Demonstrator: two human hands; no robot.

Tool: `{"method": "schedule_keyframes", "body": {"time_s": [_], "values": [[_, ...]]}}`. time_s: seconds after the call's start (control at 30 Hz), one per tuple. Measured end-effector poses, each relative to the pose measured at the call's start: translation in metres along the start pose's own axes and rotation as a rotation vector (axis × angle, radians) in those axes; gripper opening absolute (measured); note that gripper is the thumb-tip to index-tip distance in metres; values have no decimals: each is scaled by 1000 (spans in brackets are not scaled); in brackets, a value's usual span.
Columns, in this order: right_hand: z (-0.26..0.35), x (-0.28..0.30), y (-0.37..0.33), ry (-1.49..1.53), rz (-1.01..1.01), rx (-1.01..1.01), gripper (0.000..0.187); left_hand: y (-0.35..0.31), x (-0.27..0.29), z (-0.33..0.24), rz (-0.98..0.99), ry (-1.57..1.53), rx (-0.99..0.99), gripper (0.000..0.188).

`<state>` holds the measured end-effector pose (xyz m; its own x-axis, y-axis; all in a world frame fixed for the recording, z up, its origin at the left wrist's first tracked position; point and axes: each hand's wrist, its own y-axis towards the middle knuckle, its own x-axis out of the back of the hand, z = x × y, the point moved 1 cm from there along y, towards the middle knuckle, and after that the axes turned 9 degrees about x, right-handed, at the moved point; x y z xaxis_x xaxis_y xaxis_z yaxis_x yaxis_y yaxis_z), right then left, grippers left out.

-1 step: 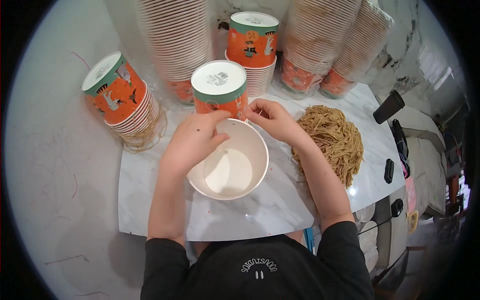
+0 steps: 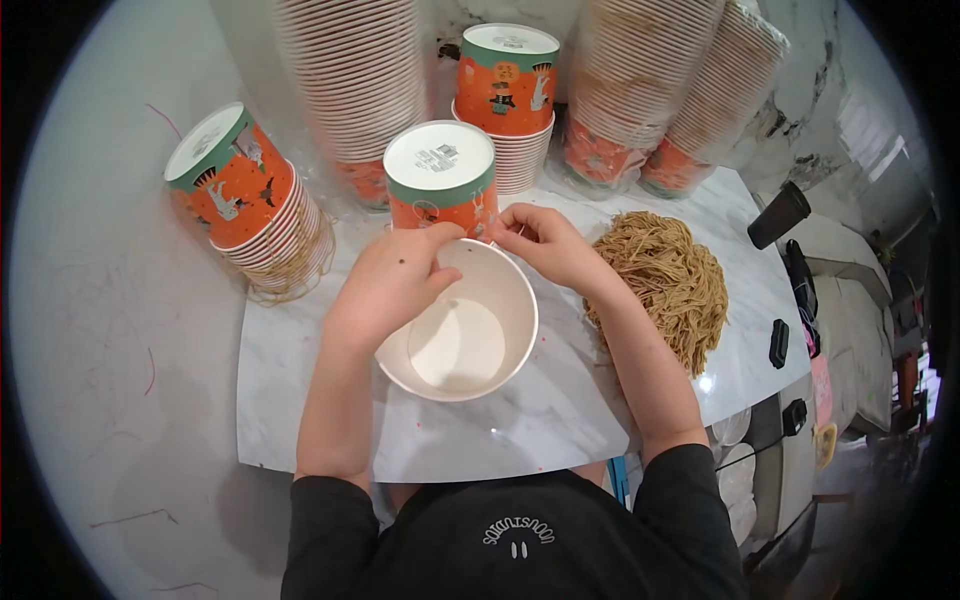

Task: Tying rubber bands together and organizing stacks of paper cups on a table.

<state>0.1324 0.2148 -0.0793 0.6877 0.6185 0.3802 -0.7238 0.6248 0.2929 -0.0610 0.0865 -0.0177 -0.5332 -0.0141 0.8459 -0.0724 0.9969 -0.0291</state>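
Observation:
A white-lined paper bucket (image 2: pixel 458 345) stands on the table in front of me, its mouth toward me. My left hand (image 2: pixel 395 275) grips its far left rim, thumb inside the wall and fingers over the outside. A small dark hole shows just below the far rim. At the far right of that rim my right hand (image 2: pixel 540 240) is closed in a pinch; what lies between its fingertips is too small to make out. Right behind the hands stands an upturned orange and green paper bucket (image 2: pixel 440 180). A heap of tan cords (image 2: pixel 665 285) lies beside my right forearm.
Nested upturned buckets (image 2: pixel 240 190) with cord loops lean at the left wall. Another nested stack (image 2: pixel 508 85) stands at the back, among tall wrapped stacks (image 2: pixel 350 80). A black cup (image 2: pixel 778 215) and a small black object (image 2: pixel 778 343) are on the marble-patterned table (image 2: pixel 300 420)'s right side.

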Motion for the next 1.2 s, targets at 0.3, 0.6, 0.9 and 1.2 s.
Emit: {"method": "schedule_keyframes", "body": {"time_s": [0.3,0.6,0.9,1.2], "values": [[52,3,-29,136,-12,21,14,-7,-4,6,182,-673,-93,21],[96,0,-52,-278,18,424,14,-19,14,-6,284,-852,18,16],[101,-9,-59,-489,-39,508,16,-26,12,-15,300,-859,26,15],[104,-10,-61,-491,-15,512,19,-27,12,-17,295,-850,-9,15]]}}
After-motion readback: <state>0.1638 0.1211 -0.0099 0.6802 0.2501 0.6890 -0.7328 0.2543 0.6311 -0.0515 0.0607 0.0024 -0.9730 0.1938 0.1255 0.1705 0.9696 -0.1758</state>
